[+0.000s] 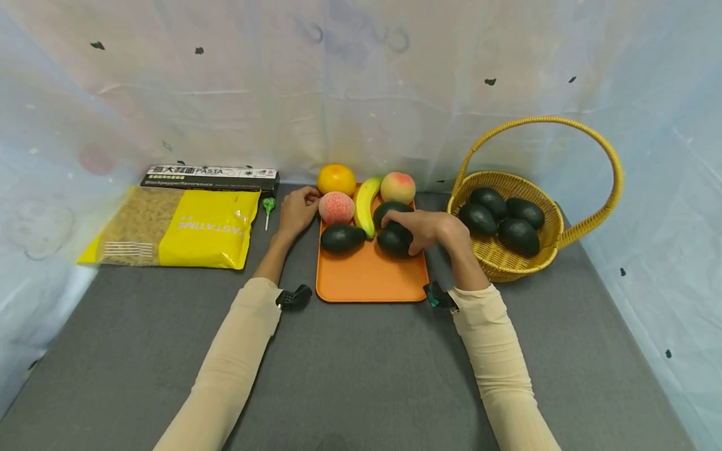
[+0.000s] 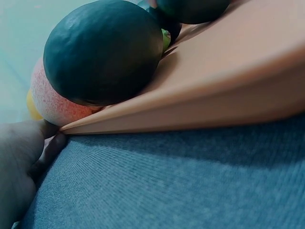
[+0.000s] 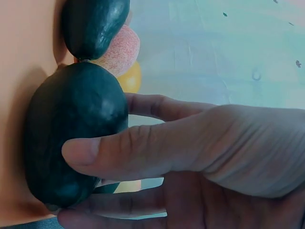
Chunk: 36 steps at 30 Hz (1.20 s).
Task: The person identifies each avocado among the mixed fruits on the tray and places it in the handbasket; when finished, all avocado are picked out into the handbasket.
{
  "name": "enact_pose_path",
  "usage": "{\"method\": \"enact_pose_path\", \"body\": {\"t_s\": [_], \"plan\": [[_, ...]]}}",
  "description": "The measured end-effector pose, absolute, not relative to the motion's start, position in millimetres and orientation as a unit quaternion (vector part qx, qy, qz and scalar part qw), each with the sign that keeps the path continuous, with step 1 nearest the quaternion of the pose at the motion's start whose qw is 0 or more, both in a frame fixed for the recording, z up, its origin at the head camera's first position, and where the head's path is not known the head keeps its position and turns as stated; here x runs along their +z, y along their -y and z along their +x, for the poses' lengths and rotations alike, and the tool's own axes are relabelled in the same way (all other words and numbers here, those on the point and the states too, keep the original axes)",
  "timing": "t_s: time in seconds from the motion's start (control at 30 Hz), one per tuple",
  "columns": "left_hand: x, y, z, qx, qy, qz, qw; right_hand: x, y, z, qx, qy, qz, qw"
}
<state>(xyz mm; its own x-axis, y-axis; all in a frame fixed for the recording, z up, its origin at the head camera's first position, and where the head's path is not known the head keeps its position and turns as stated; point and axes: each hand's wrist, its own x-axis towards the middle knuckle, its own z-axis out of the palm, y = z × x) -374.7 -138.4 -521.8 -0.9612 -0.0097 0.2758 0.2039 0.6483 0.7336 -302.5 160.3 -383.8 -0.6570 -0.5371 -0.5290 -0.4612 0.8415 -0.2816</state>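
Holding avocado [image 1: 392, 243], tray [image 1: 372, 275] bare toward near edge [image 1: 372, 301]

Grey work surface, pale sheet backdrop.
Wrinkled pale sheeting [image 1: 361, 106] behind and both sides, dark flecks [image 1: 490, 81]; grey fabric-like tabletop [image 1: 366, 376]; soft light.

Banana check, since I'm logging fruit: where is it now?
In the head view, the banana lies on the far half of the orange tray, between the pink speckled fruit at left and the avocado the right hand grips.
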Motion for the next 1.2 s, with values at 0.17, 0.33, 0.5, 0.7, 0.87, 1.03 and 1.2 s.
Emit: {"method": "enact_pose_path", "body": {"t_s": [0.17, 0.33, 0.5, 0.7, 0.87, 1.03, 1.2], "plan": [[-522, 138, -376, -0.415, 0.899, -0.055, 0.130, -379, -164, -301, -0.078, -0.906, -0.264, 0.322], [-522, 138, -376, -0.417, 0.898, -0.053, 0.130, -371, -168, -298, -0.107, -0.908, -0.248, 0.320], [-522, 138, -375, -0.417, 0.898, -0.053, 0.131, -363, -175, -293, -0.116, -0.911, -0.274, 0.286], [-522, 138, -375, -0.422, 0.896, -0.053, 0.129, -353, -188, -286, -0.145, -0.905, -0.317, 0.245], [-521, 138, -374, -0.420, 0.897, -0.052, 0.128, -343, -202, -278, -0.165, -0.913, -0.310, 0.209], [-522, 138, -374, -0.417, 0.899, -0.050, 0.125, -332, -222, -270, -0.178, -0.930, -0.270, 0.176], [-522, 138, -375, -0.417, 0.899, -0.051, 0.126, -324, -248, -266, -0.189, -0.947, -0.212, 0.149]]}}
